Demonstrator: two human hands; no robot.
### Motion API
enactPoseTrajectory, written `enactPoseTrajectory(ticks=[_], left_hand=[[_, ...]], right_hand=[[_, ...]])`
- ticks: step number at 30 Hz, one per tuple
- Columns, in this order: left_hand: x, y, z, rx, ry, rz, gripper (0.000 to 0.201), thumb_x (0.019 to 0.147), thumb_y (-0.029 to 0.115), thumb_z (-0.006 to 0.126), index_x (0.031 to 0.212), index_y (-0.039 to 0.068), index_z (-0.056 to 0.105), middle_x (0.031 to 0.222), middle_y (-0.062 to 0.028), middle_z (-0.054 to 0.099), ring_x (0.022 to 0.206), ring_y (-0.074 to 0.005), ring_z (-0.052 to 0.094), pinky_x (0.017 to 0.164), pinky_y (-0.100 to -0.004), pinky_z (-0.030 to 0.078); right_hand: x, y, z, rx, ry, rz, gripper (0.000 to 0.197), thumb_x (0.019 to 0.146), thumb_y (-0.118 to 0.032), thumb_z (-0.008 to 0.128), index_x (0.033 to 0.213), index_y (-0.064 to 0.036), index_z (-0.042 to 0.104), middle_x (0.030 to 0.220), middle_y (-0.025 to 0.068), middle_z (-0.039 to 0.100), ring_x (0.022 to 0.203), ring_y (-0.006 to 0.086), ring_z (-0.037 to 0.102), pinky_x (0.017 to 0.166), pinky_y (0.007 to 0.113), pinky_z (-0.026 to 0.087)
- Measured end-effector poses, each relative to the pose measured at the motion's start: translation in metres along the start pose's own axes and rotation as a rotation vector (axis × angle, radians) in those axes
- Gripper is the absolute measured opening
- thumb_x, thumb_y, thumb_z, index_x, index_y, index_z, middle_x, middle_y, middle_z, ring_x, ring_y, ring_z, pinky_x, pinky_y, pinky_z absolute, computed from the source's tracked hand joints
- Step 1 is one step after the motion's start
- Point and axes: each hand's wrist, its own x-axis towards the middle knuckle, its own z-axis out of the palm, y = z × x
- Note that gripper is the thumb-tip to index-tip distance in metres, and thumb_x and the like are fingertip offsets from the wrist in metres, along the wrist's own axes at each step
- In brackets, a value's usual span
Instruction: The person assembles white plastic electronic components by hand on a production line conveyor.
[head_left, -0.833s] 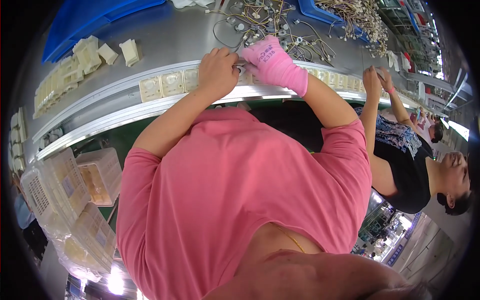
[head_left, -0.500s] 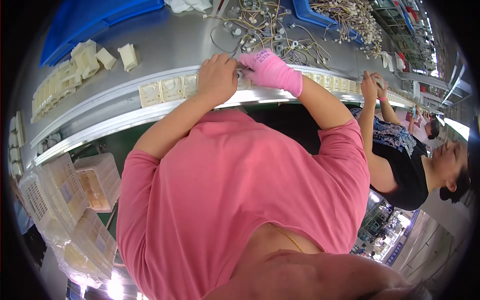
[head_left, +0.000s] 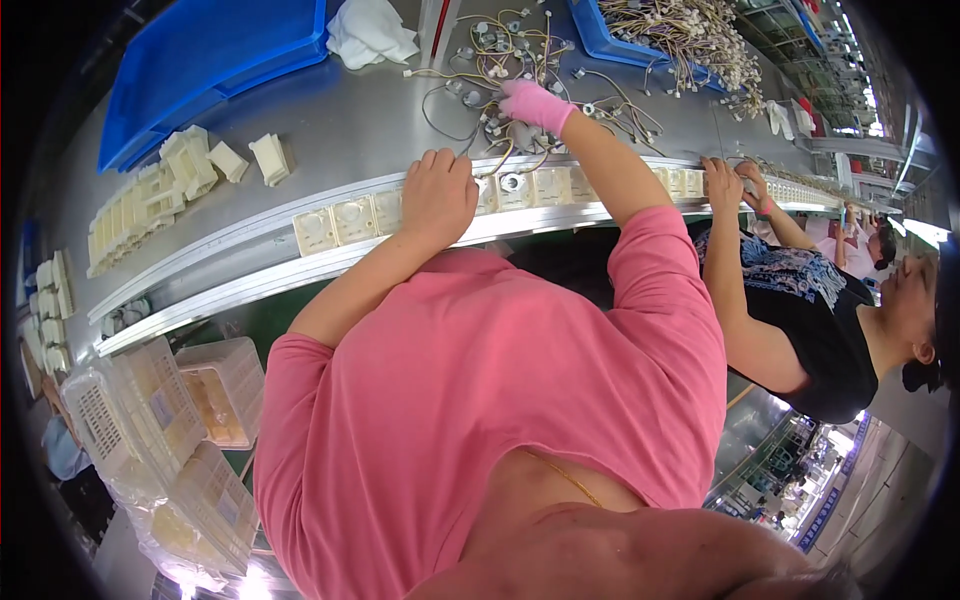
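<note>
My bare left hand (head_left: pixel 440 190) lies over a row of cream square plastic housings (head_left: pixel 352 219) set in a metal rail, its fingers stretched toward the far edge. Just right of it, one housing (head_left: pixel 513 184) has a round grey part in its middle, with a wire running up from the row. Beyond the rail, my right hand (head_left: pixel 535 106), in a pink glove, reaches into a loose heap of wire leads (head_left: pixel 490 70) with small white connectors and round clear parts. Its fingers are bunched together, and the hand hides what lies between them.
Left on the metal table are stacked cream plastic pieces (head_left: pixel 140 205), an empty-looking blue tray (head_left: pixel 215 65) and a white cloth (head_left: pixel 370 35). A blue bin (head_left: pixel 600 40) of wire leads stands far right. A co-worker's hands (head_left: pixel 735 185) work along the rail. White baskets (head_left: pixel 215 390) stand lower left.
My right hand has left the rail beside my left hand and moved away from me into the heap of wires. The left hand stays over the row. The view has shifted slightly.
</note>
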Motion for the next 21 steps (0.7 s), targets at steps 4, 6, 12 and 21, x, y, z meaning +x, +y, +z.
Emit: enactPoseTrajectory(ticks=[4, 6, 12, 21], left_hand=[[-0.003, -0.004, -0.004, -0.101, 0.037, -0.072, 0.020, 0.073, 0.011, 0.054, 0.091, 0.004, 0.052, 0.090, -0.0121, 0.052, 0.089, -0.0298, 0.048, 0.075, -0.0384, 0.037], [0.013, -0.002, -0.013, -0.104, 0.350, -0.038, 0.027, 0.073, 0.013, 0.054, 0.098, 0.003, 0.052, 0.102, -0.0133, 0.052, 0.101, -0.0290, 0.046, 0.082, -0.0381, 0.036], [0.068, -0.015, -0.070, -0.286, -0.305, -0.245, 0.024, 0.082, 0.021, 0.050, 0.092, 0.000, 0.058, 0.090, -0.0131, 0.059, 0.085, -0.0277, 0.056, 0.075, -0.0367, 0.043], [0.038, -0.059, -0.031, -1.947, -0.394, -0.738, 0.037, 0.092, 0.032, 0.038, 0.108, 0.001, 0.050, 0.103, -0.0102, 0.056, 0.091, -0.0232, 0.055, 0.084, -0.0391, 0.043]], right_hand=[[-0.019, -0.036, -0.060, 0.727, 0.116, 0.011, 0.021, 0.079, -0.020, 0.051, 0.087, -0.0018, 0.057, 0.060, -0.0007, 0.049, 0.053, 0.0064, 0.044, 0.050, 0.023, 0.039], [-0.041, -0.066, -0.106, 0.747, 0.097, -0.124, 0.020, 0.079, -0.019, 0.050, 0.085, -0.0016, 0.057, 0.059, -0.0022, 0.046, 0.052, 0.0047, 0.041, 0.049, 0.021, 0.037], [-0.093, -0.142, -0.166, 0.789, -0.068, -0.325, 0.022, 0.079, -0.018, 0.053, 0.093, -0.0017, 0.056, 0.065, 0.0009, 0.049, 0.059, 0.0063, 0.045, 0.056, 0.021, 0.039], [-0.106, -0.165, -0.073, 0.114, 0.798, -0.254, 0.045, 0.074, -0.021, 0.057, 0.115, -0.0058, 0.047, 0.105, 0.0160, 0.052, 0.098, 0.0332, 0.049, 0.083, 0.041, 0.038]])
